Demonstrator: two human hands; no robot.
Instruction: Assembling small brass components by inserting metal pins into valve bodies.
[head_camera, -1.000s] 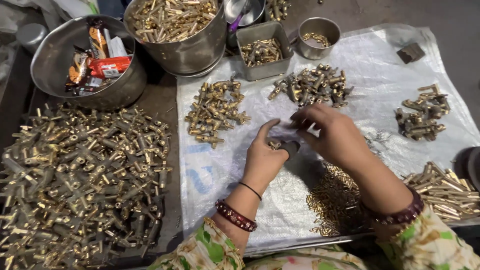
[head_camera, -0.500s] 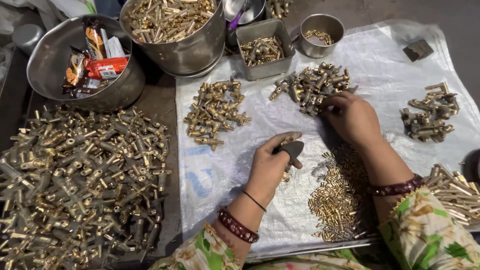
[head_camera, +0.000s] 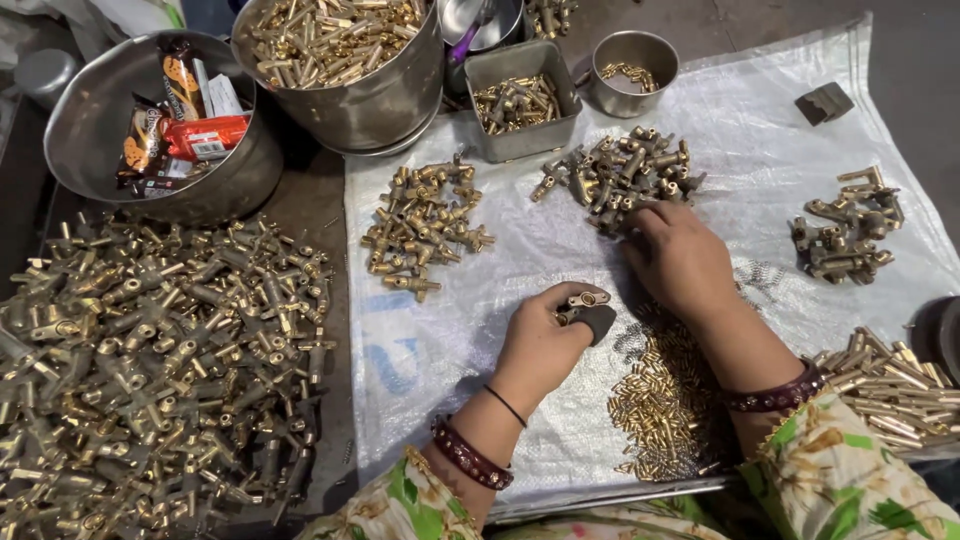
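Observation:
My left hand rests on the white woven sheet and grips a small brass fitting seated on a dark block. My right hand reaches forward, fingertips in the near edge of a pile of dull brass fittings; whether it holds one is hidden. A heap of small brass pins lies between my forearms.
Another brass fitting pile lies left on the sheet, one right, brass rods near right. A large heap of brass parts fills the left. Steel pots, a square tin, a small cup and a bowl with wrappers stand behind.
My right hand left the piece at my left hand and reached forward to the dull fitting pile. My left hand stayed put, keeping the fitting on the block.

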